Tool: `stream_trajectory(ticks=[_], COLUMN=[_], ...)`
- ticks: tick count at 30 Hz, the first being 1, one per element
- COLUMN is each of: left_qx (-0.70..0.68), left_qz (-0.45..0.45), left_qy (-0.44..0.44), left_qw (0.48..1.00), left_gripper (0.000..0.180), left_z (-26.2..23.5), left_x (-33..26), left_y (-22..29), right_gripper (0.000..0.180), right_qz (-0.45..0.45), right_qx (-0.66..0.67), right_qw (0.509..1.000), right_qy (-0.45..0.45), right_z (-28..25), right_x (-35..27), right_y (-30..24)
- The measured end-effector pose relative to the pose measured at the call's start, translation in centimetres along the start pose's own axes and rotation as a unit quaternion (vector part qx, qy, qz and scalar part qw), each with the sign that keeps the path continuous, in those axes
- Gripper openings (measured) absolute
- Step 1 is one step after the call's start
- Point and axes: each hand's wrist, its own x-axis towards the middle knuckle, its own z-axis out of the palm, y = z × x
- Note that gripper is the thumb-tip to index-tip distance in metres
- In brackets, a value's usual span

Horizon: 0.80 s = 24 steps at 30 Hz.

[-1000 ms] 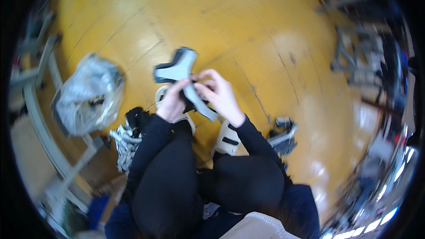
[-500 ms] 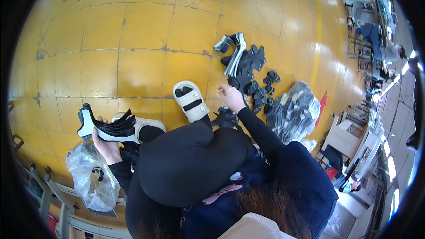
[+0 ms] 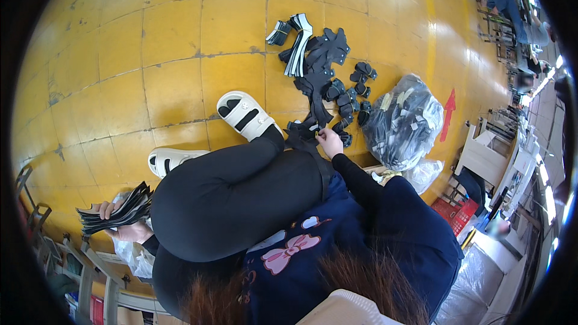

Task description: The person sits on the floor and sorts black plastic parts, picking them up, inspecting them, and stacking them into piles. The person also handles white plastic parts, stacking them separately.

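Observation:
Low on the left, my left hand (image 3: 129,229) is closed around a stack of thin black cut pieces (image 3: 122,207), their pale edges showing. My right hand (image 3: 330,143) is beside my raised knee with its fingers pinched together. A tiny yellow bit shows at the fingertips; what it belongs to I cannot make out. Black cut pieces (image 3: 301,137) lie right next to these fingers. Farther off on the floor are a bundle of black-and-white strips (image 3: 299,45), a smaller banded bundle (image 3: 279,32) and flat black pieces (image 3: 328,47). Several small dark bundles (image 3: 346,102) lie nearby.
A large clear plastic bag (image 3: 402,123) full of dark pieces stands to the right, near a red floor arrow (image 3: 448,114). Another plastic bag (image 3: 133,257) is partly hidden below my left hand. Metal frames (image 3: 99,271) stand lower left; workbenches (image 3: 490,150) and people are at the right.
The view has shifted. My left hand has moved lower and turned the stack, so its edges now show. My right hand has come back toward my knee, its fingers now at the nearest black pieces.

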Motion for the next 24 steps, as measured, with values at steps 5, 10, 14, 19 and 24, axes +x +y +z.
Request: stream_trajectory(ticks=[5,10,14,19,24], left_qx=[0.039,0.281,0.387,0.445,0.492], left_qz=[-0.013,-0.054,-0.165,-0.284,-0.326], left_qy=[0.019,0.057,0.055,0.027,-0.082], left_qw=[0.999,0.956,0.905,0.849,0.803], left_gripper=[0.042,0.053,0.075,0.069,0.064], left_z=[1.3,-1.3,-1.6,3.6,6.8], left_x=[0.5,1.3,5.1,8.3,9.3], left_y=[-0.9,0.2,-7.2,-11.8,-17.3], right_gripper=[0.017,0.013,0.004,0.011,0.030], right_qz=[0.029,-0.057,-0.126,-0.348,-0.481], right_qx=[-0.018,0.093,0.313,0.352,0.422], right_qw=[0.999,0.993,0.941,0.865,0.745], right_qy=[0.024,0.054,0.031,-0.076,-0.190], right_z=[1.9,1.5,-2.8,-7.1,-7.6], right_x=[0.8,1.3,3.2,5.8,5.5], right_y=[-0.1,-1.4,-9.4,-31.0,-40.9])
